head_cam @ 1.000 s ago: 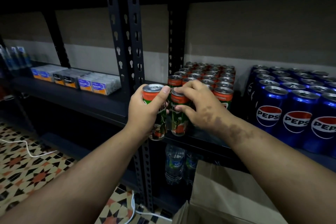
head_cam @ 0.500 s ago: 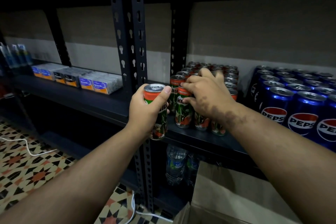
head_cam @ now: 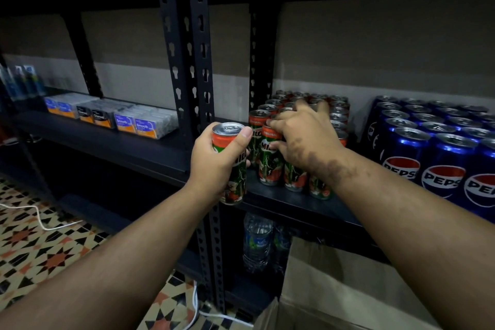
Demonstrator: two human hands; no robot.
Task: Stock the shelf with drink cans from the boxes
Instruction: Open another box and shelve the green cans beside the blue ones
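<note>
Cans going onto shelf, one in each hand

Left hand (head_cam: 214, 158) has a full grip round a Milo can (head_cam: 232, 166), upright, held in front of the black upright post (head_cam: 187, 61), off the shelf (head_cam: 281, 199). Right hand (head_cam: 302, 139) reaches over the Milo block (head_cam: 308, 110), fingers curled on the front-left can (head_cam: 269, 158), which stands on the shelf board touching its neighbours. Pepsi cans (head_cam: 439, 147) packed to the right, small gap between blocks. Open cardboard box (head_cam: 334, 292) on floor below right arm. Water bottles (head_cam: 257, 242) on lower shelf. Tissue packs (head_cam: 126, 120) on left bay.
</note>
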